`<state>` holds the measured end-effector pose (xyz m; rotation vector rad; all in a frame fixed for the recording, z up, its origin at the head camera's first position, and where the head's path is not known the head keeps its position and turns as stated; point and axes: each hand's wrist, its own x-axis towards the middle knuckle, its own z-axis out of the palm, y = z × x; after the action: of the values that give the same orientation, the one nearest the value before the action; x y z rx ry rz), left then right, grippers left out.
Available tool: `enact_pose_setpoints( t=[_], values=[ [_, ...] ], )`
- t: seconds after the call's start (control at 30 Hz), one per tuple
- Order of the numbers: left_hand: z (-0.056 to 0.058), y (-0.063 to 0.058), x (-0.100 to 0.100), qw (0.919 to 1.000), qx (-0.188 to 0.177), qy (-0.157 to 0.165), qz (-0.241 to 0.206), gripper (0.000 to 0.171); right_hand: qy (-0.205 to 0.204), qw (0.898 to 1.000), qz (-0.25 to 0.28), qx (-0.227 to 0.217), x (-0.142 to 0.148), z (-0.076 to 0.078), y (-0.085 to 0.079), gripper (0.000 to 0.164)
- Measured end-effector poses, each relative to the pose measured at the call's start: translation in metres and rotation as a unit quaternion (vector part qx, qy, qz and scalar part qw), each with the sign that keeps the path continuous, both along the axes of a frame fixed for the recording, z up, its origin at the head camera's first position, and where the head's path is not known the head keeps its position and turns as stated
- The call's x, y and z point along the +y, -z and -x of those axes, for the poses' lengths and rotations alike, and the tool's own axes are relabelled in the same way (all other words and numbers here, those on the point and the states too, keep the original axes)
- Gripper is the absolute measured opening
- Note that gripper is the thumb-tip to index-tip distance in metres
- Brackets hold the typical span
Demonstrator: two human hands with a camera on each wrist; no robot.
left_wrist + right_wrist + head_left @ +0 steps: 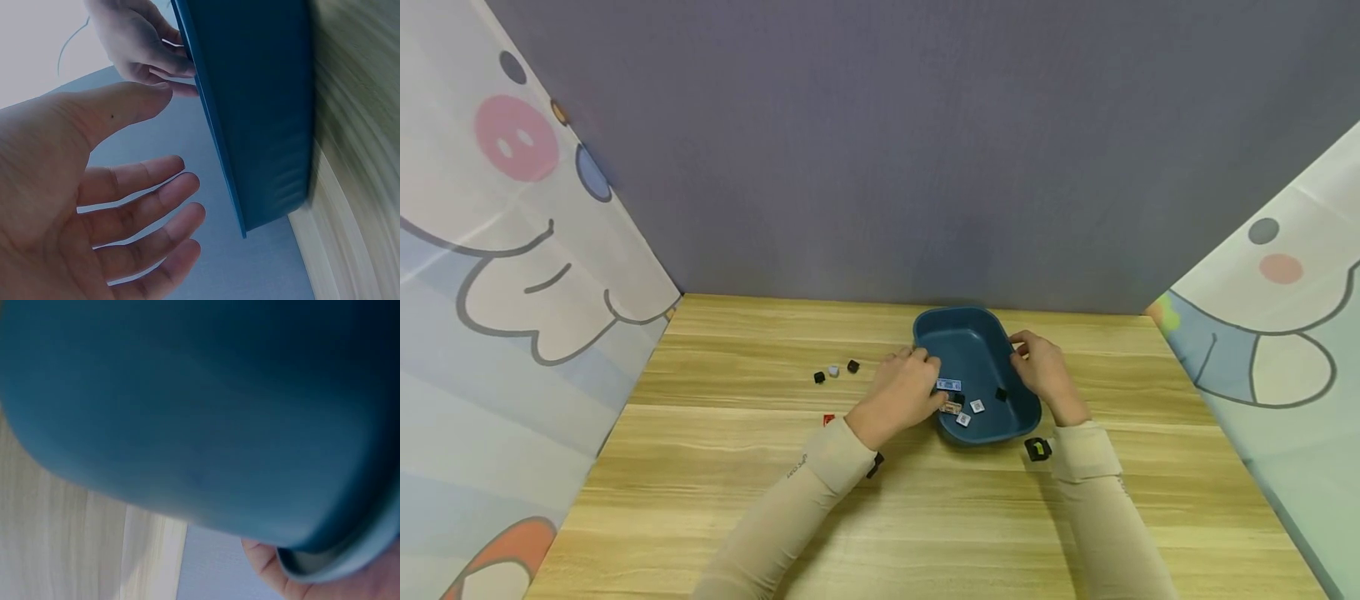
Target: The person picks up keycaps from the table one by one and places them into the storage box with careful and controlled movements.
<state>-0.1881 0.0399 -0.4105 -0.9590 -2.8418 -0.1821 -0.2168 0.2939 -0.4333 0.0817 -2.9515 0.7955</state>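
A dark blue plastic basin [962,337] stands on the wooden table, its outer wall [256,112] filling much of the left wrist view. My right hand [1043,367] grips its right rim, with fingers [265,565] curled at the edge in the right wrist view. Over the left rim is my left hand [904,387]; the left wrist view shows its fingers [144,225] loosely spread beside the wall, holding nothing. Inside the basin lie a blue printed strip [949,385], a tan printed piece [951,407], white printed squares [977,406] and small black pieces [1002,394].
Left of the basin are small black pieces [853,366], a white piece [833,372] and a red piece [828,419]. Another black piece [875,464] is partly hidden by the left sleeve. A black piece with a yellow-green mark [1038,449] lies near the right wrist. A grey wall [880,167] rises behind.
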Motion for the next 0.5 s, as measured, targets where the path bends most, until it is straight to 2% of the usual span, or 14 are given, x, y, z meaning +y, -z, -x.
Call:
enact_pose_setpoints(
  t=[0.27, 0.5],
  values=[
    [0.001, 0.001, -0.009, 0.9999, -0.009, -0.005, -0.003, 0.042, 0.000, 1.000, -0.003, 0.002, 0.000, 0.000, 0.000, 0.031],
    [0.001, 0.004, -0.026, 0.9996, -0.012, -0.026, -0.006, 0.037, -0.003, 1.000, -0.001, 0.001, 0.000, 0.000, 0.000, 0.031]
  ],
)
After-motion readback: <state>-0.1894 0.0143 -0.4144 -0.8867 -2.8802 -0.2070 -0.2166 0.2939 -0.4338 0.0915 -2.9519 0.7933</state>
